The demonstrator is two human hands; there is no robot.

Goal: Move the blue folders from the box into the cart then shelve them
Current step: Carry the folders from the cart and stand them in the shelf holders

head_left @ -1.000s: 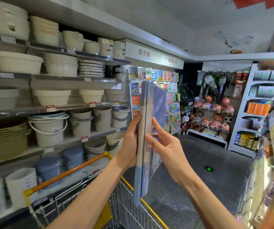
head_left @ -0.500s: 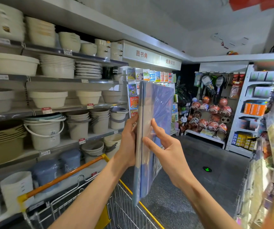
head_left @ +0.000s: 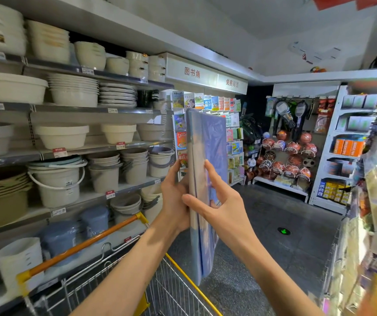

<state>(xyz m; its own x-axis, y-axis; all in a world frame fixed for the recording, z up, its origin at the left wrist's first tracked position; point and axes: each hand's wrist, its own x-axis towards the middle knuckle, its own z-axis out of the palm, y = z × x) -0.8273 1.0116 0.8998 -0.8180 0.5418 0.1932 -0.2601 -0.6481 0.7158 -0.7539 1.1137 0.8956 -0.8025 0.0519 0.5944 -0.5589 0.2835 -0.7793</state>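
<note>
A stack of blue folders wrapped in clear plastic stands upright on edge in front of me, held between both hands. My left hand grips the stack from its left side, thumb up along the spine edge. My right hand lies on the right face with fingers spread and pinches the near edge. Below, the wire cart with an orange handle and yellow rim stands at the lower left. The box is out of sight.
Shelves of plastic bowls, basins and buckets line the left. A book rack stands behind the folders. Balls and rackets hang on the far wall. More goods crowd the right edge. Dark floor runs down the aisle.
The view has shifted slightly left and down. The folders have turned a little, showing more of their right face, and my right fingers have spread over it.
</note>
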